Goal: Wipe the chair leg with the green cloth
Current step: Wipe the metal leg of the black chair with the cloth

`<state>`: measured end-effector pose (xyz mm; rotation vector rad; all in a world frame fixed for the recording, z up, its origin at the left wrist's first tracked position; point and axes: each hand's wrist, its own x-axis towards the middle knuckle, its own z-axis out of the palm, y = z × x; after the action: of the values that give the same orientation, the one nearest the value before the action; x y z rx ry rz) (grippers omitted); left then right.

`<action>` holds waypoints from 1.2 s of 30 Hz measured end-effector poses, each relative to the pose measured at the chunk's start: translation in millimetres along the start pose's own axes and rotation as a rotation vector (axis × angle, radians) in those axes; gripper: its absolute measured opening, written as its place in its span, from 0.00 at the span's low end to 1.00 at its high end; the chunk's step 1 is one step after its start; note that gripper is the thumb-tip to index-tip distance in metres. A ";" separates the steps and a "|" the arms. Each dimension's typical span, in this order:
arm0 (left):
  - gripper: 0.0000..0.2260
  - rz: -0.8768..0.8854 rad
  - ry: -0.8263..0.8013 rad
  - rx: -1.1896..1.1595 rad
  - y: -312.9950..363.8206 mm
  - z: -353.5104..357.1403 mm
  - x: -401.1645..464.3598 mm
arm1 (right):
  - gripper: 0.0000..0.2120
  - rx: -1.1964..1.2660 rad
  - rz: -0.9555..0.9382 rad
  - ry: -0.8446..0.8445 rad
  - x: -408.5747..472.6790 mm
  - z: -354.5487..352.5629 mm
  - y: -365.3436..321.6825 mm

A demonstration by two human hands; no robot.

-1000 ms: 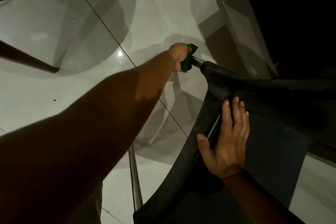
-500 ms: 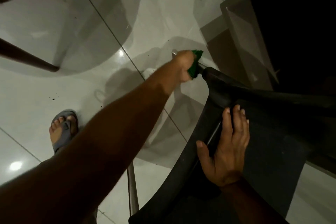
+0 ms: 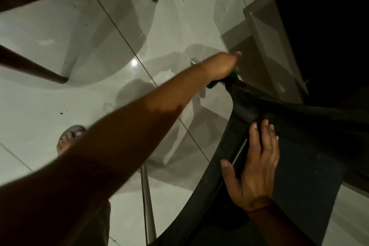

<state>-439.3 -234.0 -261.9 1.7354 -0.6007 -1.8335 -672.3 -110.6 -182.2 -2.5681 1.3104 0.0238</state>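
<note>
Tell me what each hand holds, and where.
Left hand grips the bunched green cloth, wrapped round the metal chair leg beside the black plastic seat. Right hand holds nothing, resting flat on that seat.

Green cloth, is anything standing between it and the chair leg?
Nothing visible does. The left hand grips the green cloth right on the chair leg, just past the black seat; the right hand rests on that seat.
</note>
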 end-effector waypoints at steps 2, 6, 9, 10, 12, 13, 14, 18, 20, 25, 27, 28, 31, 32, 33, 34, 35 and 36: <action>0.24 0.064 -0.009 0.059 0.5 8.5 -8.4 | 0.42 0.007 -0.005 0.014 0.0 -0.3 -0.4; 0.17 0.063 0.031 0.210 -15.2 11.5 16.7 | 0.42 0.007 0.003 0.002 1.1 -2.3 -2.6; 0.19 -0.086 0.077 0.012 -28.1 -1.8 50.3 | 0.42 0.021 0.009 0.002 1.3 -3.6 -4.2; 0.20 -0.127 0.080 -0.019 -32.5 -6.9 55.9 | 0.42 0.023 0.011 0.002 1.1 -3.7 -5.1; 0.20 -0.151 0.095 -0.044 -41.5 -9.1 66.7 | 0.42 0.026 0.013 0.001 2.1 -4.2 -5.3; 0.20 -0.144 0.106 -0.065 -41.2 -7.0 64.7 | 0.42 0.028 0.018 -0.001 2.6 -4.7 -5.6; 0.20 -0.143 0.116 -0.079 -38.7 -4.4 57.7 | 0.42 0.027 0.023 -0.005 2.9 -5.3 -5.8; 0.18 -0.011 0.194 -0.229 -28.0 15.6 5.9 | 0.41 0.041 0.007 0.019 2.0 -3.6 -5.4; 0.17 0.074 0.177 -0.364 -29.5 24.2 -28.4 | 0.41 0.036 0.007 0.011 1.2 -1.8 -2.7; 0.17 0.063 0.221 -0.581 -43.3 35.6 -27.8 | 0.42 0.047 0.028 -0.016 0.9 -2.9 -3.0; 0.17 -0.047 0.237 -0.578 -37.7 27.2 11.4 | 0.42 0.053 0.035 -0.025 0.4 -3.9 -2.2; 0.18 -0.108 0.215 -0.522 -37.1 21.0 30.1 | 0.42 0.059 0.032 -0.023 0.0 -3.6 -1.9; 0.20 -0.203 0.175 -0.368 -45.9 3.8 74.7 | 0.42 0.053 0.025 -0.017 1.1 -2.4 -1.6; 0.20 -0.206 0.164 -0.338 -50.5 -0.5 83.5 | 0.43 0.039 0.026 -0.023 1.1 -2.6 -0.8; 0.21 -0.202 0.148 -0.322 -54.8 -4.4 90.0 | 0.43 0.030 0.029 -0.029 1.6 -3.1 -0.1; 0.22 -0.192 0.141 -0.314 -60.0 -8.0 94.4 | 0.43 0.030 0.036 -0.037 2.0 -3.6 -0.2; 0.22 -0.178 0.142 -0.318 -65.8 -11.4 99.1 | 0.43 0.035 0.043 -0.048 1.9 -3.8 -1.2; 0.21 -0.165 0.145 -0.344 -70.6 -13.0 104.0 | 0.43 0.041 0.046 -0.049 1.4 -3.9 -2.4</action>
<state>-434.6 -248.1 -387.3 1.7010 -0.0779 -1.7745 -669.9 -111.2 -178.1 -2.4867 1.3375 0.0675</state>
